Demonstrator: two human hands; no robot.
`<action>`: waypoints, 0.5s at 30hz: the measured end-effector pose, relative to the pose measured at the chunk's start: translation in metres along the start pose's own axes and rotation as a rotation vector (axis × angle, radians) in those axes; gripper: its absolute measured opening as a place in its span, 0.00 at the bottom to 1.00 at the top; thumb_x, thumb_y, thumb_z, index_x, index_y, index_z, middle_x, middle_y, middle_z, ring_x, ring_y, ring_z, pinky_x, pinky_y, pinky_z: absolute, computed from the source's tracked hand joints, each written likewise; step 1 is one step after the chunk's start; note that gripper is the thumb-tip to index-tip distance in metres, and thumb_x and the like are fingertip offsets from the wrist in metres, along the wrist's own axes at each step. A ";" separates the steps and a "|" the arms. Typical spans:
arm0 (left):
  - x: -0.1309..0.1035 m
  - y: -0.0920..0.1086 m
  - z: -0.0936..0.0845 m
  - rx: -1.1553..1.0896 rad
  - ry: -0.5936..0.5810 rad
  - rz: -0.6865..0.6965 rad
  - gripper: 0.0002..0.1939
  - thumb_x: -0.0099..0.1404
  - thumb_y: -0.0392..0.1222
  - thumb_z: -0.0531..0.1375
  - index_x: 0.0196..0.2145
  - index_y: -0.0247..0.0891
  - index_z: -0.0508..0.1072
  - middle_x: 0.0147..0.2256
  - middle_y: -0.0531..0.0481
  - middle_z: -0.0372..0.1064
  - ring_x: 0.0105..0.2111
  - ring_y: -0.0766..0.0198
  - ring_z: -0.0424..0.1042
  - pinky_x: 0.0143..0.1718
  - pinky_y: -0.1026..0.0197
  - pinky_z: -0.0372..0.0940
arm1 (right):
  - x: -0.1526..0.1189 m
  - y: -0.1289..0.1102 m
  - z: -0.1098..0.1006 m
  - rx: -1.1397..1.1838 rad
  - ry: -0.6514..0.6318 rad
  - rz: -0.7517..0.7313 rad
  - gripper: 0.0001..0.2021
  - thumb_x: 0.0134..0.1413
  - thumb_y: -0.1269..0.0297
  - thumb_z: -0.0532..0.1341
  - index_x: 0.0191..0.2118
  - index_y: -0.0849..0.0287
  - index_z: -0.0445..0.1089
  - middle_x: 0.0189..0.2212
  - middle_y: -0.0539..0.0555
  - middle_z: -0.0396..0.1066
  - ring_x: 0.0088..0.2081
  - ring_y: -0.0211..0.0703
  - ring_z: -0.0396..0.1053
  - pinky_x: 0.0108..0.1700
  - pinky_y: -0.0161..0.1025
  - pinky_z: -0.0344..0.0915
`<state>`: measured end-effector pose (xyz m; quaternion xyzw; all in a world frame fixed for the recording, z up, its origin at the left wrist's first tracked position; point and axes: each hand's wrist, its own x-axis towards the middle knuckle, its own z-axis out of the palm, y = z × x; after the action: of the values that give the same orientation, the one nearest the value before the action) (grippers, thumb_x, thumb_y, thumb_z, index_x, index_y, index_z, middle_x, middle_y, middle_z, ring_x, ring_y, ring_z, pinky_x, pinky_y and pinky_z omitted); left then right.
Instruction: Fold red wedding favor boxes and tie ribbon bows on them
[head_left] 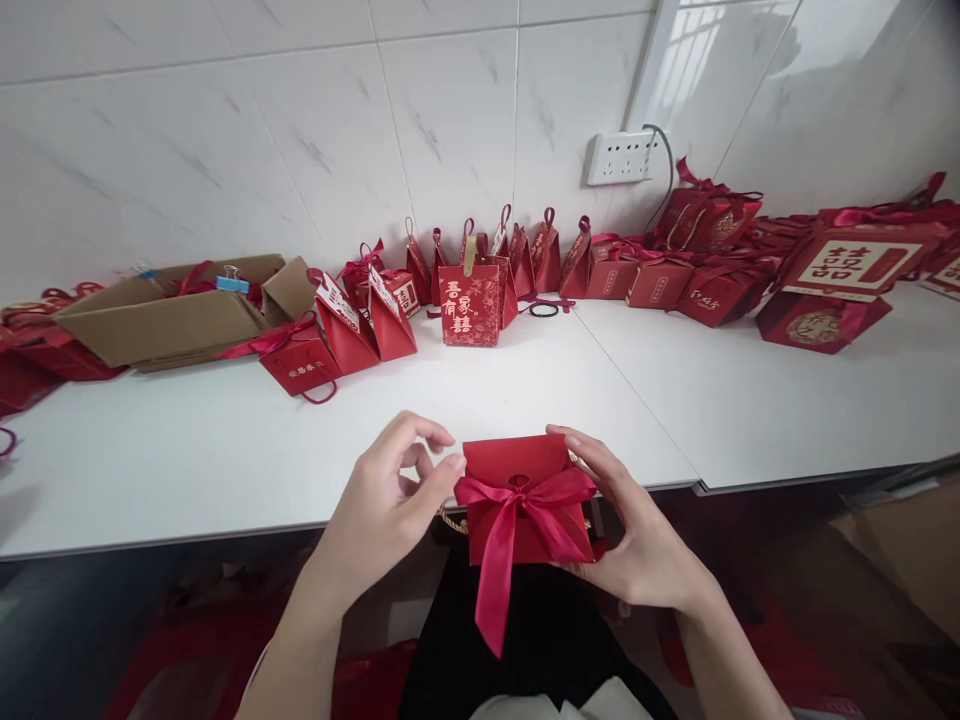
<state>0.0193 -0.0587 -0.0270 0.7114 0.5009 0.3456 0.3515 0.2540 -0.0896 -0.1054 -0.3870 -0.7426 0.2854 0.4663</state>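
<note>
A small, boxy red card packet with a folded top flap sits in the right hand, whose fingers grasp its right side, thumb below and fingertips near the top corner; the left hand is loosely curled and unclenched, its thumb tip at the packet's left edge, though whether it touches I cannot tell. The packet hangs at the front edge of the smooth white tabletop, partly over the lap, so if the right grip slackened it could drop off rather than land on the surface. The shiny magenta satin ribbon bow has one long tail trailing below; a snag or tug on that could skew or undo the knot, and the twisted gold cord beside the left thumb might catch. Squeezing hard could crease the card. Beyond the hands lies a bare white strip, bounded at the back by the upright red box with pale lettering and at far left by the open brown cardboard tray, leaving moderate room forward and more to the right
</note>
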 end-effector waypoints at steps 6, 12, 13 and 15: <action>-0.012 -0.004 0.013 -0.055 -0.139 -0.239 0.17 0.63 0.55 0.55 0.28 0.38 0.63 0.19 0.59 0.53 0.19 0.73 0.52 0.20 0.68 0.49 | 0.000 0.001 -0.001 -0.027 0.012 -0.007 0.42 0.45 0.70 0.67 0.64 0.46 0.47 0.63 0.57 0.49 0.63 0.53 0.51 0.61 0.52 0.58; -0.015 -0.015 0.029 -0.326 -0.115 -0.316 0.16 0.64 0.50 0.54 0.23 0.38 0.58 0.18 0.60 0.51 0.17 0.74 0.52 0.18 0.69 0.46 | 0.002 0.000 -0.002 -0.037 0.023 -0.007 0.42 0.45 0.71 0.66 0.64 0.46 0.47 0.63 0.57 0.50 0.63 0.53 0.51 0.61 0.53 0.58; -0.015 -0.016 0.030 -0.338 -0.095 -0.308 0.16 0.64 0.49 0.54 0.23 0.38 0.58 0.18 0.60 0.52 0.17 0.74 0.52 0.18 0.69 0.46 | 0.002 0.000 -0.002 -0.040 0.023 -0.004 0.42 0.45 0.71 0.66 0.63 0.46 0.47 0.62 0.58 0.50 0.63 0.53 0.51 0.61 0.53 0.58; -0.017 -0.014 0.032 -0.319 -0.005 -0.261 0.14 0.64 0.47 0.54 0.24 0.38 0.59 0.19 0.59 0.53 0.16 0.75 0.51 0.16 0.69 0.46 | 0.002 0.000 -0.001 -0.043 0.025 -0.008 0.42 0.45 0.70 0.66 0.64 0.47 0.47 0.62 0.58 0.50 0.63 0.54 0.51 0.60 0.53 0.59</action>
<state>0.0352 -0.0761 -0.0572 0.5766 0.5269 0.3701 0.5029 0.2546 -0.0879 -0.1045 -0.3973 -0.7442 0.2627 0.4682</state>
